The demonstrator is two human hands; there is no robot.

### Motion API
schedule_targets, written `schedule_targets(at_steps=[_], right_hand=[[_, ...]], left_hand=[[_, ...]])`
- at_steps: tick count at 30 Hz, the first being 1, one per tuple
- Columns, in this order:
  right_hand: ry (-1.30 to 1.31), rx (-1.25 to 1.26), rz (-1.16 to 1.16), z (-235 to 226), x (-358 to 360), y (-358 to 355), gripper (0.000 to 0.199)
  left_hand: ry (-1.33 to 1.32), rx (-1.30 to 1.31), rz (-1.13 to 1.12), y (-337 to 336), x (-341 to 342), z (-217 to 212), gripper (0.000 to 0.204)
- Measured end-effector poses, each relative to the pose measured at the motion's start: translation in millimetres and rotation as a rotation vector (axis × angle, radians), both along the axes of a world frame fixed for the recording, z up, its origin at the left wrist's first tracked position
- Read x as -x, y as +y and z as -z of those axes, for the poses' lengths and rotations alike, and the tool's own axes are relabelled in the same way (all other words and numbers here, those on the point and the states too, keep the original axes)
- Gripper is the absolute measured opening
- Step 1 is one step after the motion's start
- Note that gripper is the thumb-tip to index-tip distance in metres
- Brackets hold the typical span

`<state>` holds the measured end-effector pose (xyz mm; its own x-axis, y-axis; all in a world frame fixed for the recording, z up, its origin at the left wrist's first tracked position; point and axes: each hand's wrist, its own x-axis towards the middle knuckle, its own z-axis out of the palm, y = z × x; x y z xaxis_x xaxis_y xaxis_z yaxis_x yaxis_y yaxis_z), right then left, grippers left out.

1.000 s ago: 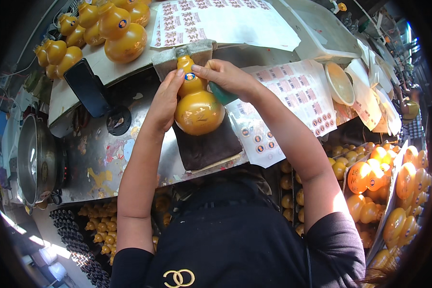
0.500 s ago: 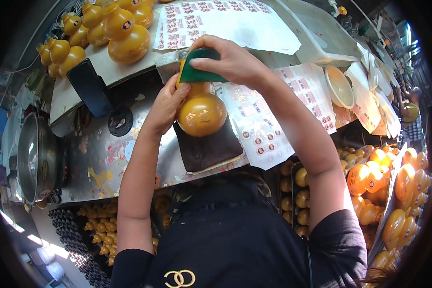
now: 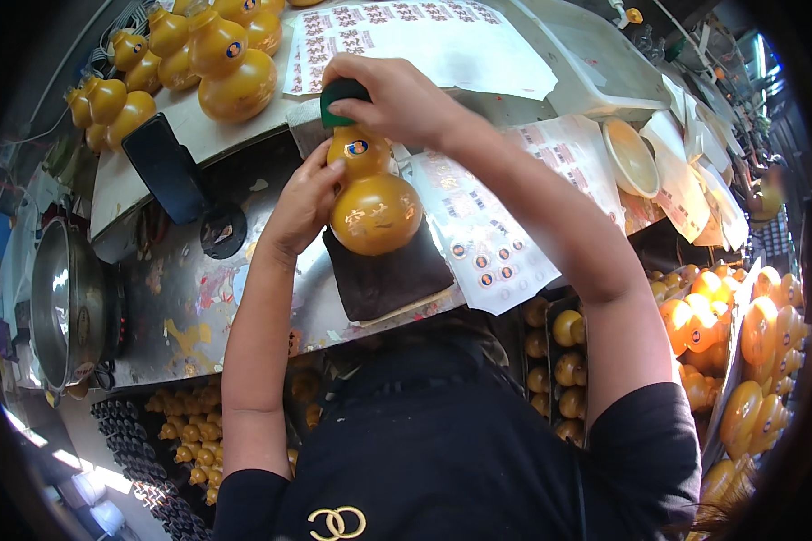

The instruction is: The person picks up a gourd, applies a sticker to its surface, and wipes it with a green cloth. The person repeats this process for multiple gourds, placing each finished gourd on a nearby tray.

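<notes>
An orange gourd-shaped bottle (image 3: 374,209) stands on a dark brown cloth pad (image 3: 388,275) on the metal bench. My left hand (image 3: 302,203) grips its neck and side from the left. My right hand (image 3: 397,99) is closed over a dark green cap (image 3: 338,95) at the bottle's top. A small round sticker (image 3: 358,146) shows on the bottle's neck.
Sheets of round stickers (image 3: 487,243) lie right of the pad, more sheets (image 3: 406,32) lie beyond. Finished orange gourd bottles (image 3: 216,59) stand at the back left, with a dark phone (image 3: 164,167) beside them. Crates of gourds (image 3: 740,343) are at right, a steel pot (image 3: 63,302) at left.
My right hand went from pressing the sticker on the neck to bringing the green cap over the bottle's top and closing on it. My left hand kept hold of the bottle.
</notes>
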<state>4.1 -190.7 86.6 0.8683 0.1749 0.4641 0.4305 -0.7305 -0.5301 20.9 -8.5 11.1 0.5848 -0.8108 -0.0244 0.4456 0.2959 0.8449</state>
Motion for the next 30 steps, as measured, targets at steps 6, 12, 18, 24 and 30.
schedule_targets(at_steps=[6, 12, 18, 24, 30], right_hand=[[-0.345, 0.125, -0.146, 23, 72, 2, 0.022], [-0.251, 0.148, -0.202, 18, 76, -3, 0.023], [0.029, -0.007, -0.275, 14, 78, -11, 0.025], [0.266, -0.539, 0.046, 22, 39, -26, 0.023], [0.195, -0.859, 0.261, 13, 47, -29, 0.024]], left_hand=[[0.091, -0.046, -0.077, -9, -7, 1, 0.052], [-0.014, -0.195, -0.107, -15, -4, 2, 0.037], [0.085, -0.066, -0.161, -11, -3, -1, 0.036], [0.198, -0.039, -0.087, -24, -11, 7, 0.049], [-0.441, -0.322, -0.156, 5, -1, -28, 0.038]])
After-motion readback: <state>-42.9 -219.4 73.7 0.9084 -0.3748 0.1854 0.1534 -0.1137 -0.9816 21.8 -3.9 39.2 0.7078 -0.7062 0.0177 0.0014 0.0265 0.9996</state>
